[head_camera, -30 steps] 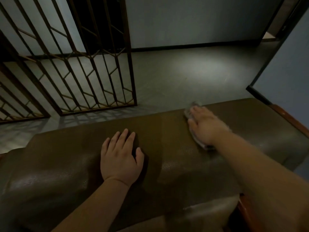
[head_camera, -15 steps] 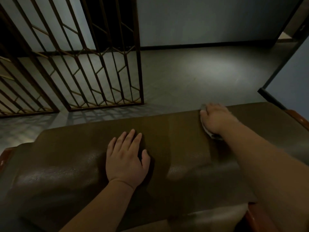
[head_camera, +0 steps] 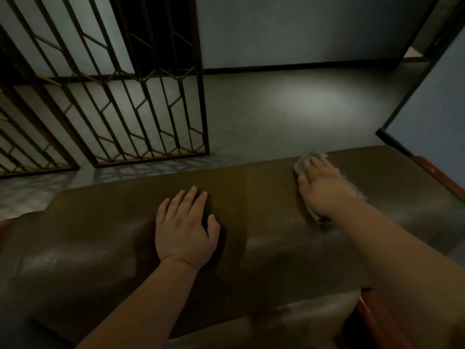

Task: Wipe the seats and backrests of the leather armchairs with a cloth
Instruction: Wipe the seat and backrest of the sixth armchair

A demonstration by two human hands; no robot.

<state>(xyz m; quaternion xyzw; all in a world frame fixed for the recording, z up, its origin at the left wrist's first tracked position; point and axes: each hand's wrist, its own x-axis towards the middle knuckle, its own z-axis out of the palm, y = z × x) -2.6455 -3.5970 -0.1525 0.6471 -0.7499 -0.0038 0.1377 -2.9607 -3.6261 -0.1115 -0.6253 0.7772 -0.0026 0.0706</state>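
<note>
The cloth [head_camera: 312,159], a pale fuzzy rag, lies on the top of the brown leather backrest [head_camera: 251,197], right at its far edge, out at 1 o'clock from the view's centre. Pressed flat on it is the right hand [head_camera: 320,187], fingers [head_camera: 313,163] straight and close together, their tips just short of the cloth's far fringe; more cloth peeks out along the wrist side. At 7 o'clock from it, well apart, the left hand [head_camera: 185,230] rests palm-down on bare leather, fingers slightly spread and gripping nothing. Open leather runs between the two hands and on toward 9 o'clock. A wooden armrest [head_camera: 437,175] bounds the backrest at 3 o'clock. Beyond the far edge lies grey floor [head_camera: 289,104], and a metal grille gate [head_camera: 125,96] stands at 11 o'clock
</note>
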